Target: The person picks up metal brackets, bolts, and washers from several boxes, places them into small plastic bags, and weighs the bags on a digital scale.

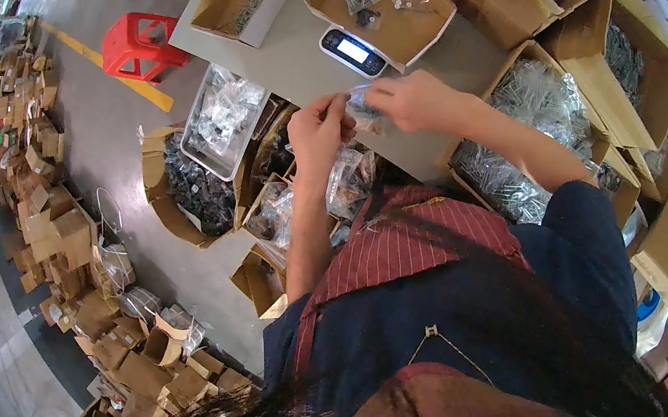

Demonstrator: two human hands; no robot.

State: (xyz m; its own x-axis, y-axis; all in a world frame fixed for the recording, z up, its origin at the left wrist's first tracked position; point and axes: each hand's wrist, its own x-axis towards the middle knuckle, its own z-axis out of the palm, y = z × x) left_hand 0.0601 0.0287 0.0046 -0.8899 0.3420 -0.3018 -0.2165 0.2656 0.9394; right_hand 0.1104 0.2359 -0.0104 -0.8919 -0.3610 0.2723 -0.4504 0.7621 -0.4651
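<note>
Just in front of my body, both hands are close together at the near edge of the grey table. A small clear plastic bag (365, 115) hangs between them, its contents too blurred to name. My right hand (419, 102) is closed, with thumb and fingers pinching the bag's upper part. My left hand (318, 128) is closed too, its thumb and forefinger pressed together beside the bag; what they hold is hidden. Beyond the hands sits a small digital scale (351, 51) with a lit screen. Behind it, a shallow cardboard tray (421, 33) holds several small bags of parts.
A white carton (262, 15) with screws stands at the left on the table. Boxes of bagged bolts (537, 101) crowd the right. Below the table edge are a metal tray (226, 124) of clear bags and a carton of black parts (196, 190). A red stool (142, 46) stands left.
</note>
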